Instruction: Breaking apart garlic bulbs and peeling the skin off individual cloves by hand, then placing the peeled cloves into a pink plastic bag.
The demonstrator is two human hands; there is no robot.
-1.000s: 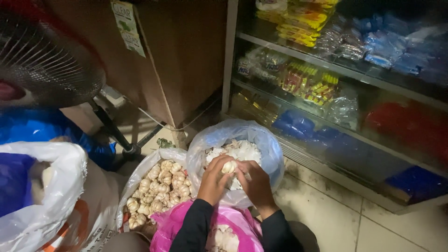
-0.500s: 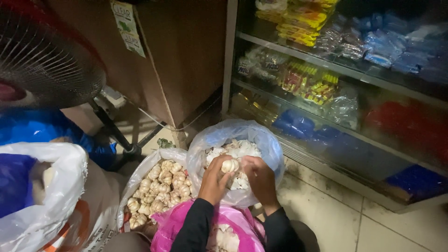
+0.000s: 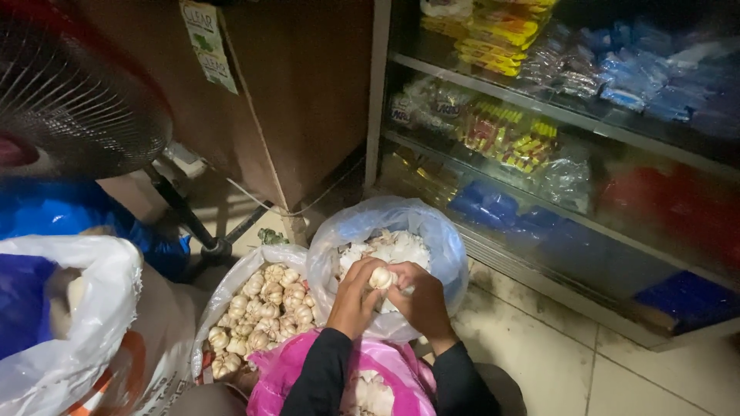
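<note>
Both my hands meet over a clear plastic bag [image 3: 447, 239] that holds white garlic skins. My left hand [image 3: 353, 296] and my right hand [image 3: 422, 302] together grip one garlic bulb [image 3: 381, 277] at the bag's mouth. To the left, a white bag [image 3: 231, 289] is full of whole garlic bulbs [image 3: 270, 308]. A pink bag [image 3: 385, 385] with pale garlic pieces sits just below my forearms, which are in dark sleeves.
A fan [image 3: 69, 100] on a black stand fills the upper left. Blue and white plastic bags [image 3: 69, 308] lie at the left. A brown cabinet [image 3: 308, 92] stands behind, and shelves [image 3: 570, 115] of packaged goods run along the right. Tiled floor [image 3: 586, 370] lies lower right.
My hands have stayed at the clear bag's mouth, shifting slightly around the garlic bulb. The bags have not moved.
</note>
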